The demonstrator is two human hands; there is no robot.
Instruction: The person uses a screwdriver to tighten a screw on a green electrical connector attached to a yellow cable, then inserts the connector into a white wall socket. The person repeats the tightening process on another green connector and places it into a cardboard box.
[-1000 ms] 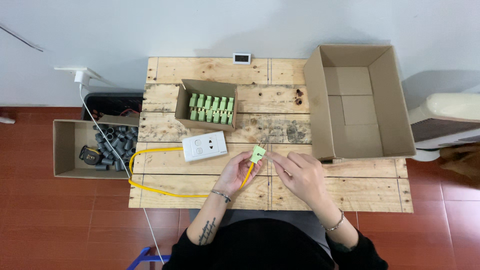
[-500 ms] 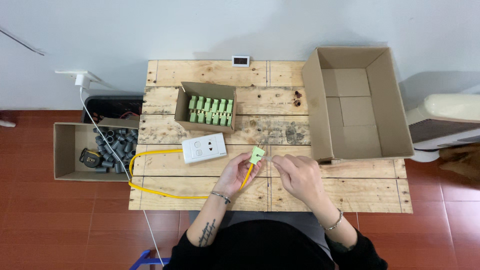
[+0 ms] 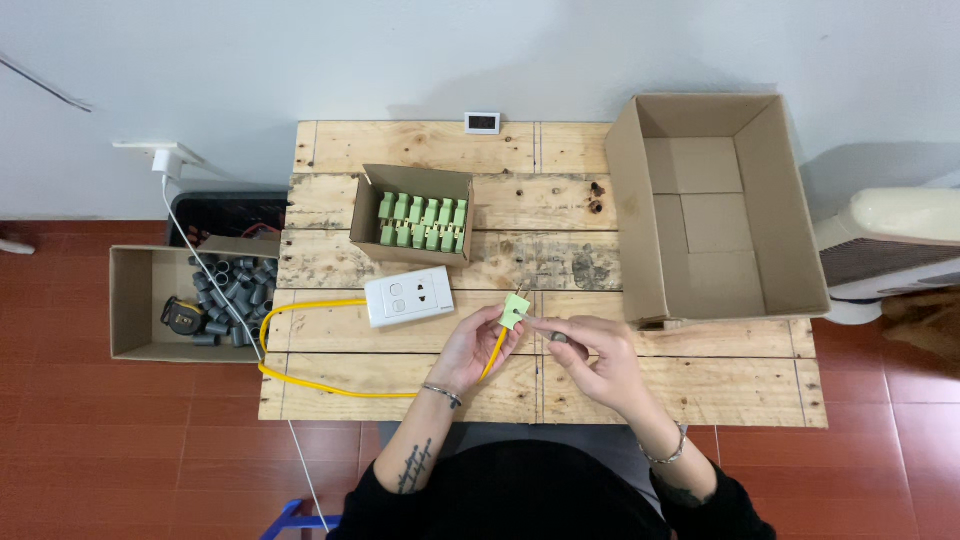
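Rough pallet-wood table [image 3: 700, 385] over red floor tiles, pale wall behind. Near the front middle, held just above the planks: small pale-green plastic plug connector [image 3: 515, 310] on the end of a yellow cable [image 3: 330, 385]. Pinched from below by the left hand [image 3: 478, 345]; right hand [image 3: 590, 355] closed in a fingertip pinch at the connector's edge, on it or on some tiny part, cannot tell which. Probably light, rigid, slightly slick; best taken by the flat sides, clear of the prongs, with the springy cable tugging a little. Just beside, a white socket block [image 3: 408, 296]; farther back, a small cardboard box of matching green connectors [image 3: 415, 215]; right, a large open cardboard box [image 3: 715, 205]; left, on the floor, a carton of grey tube pieces [image 3: 165, 300].
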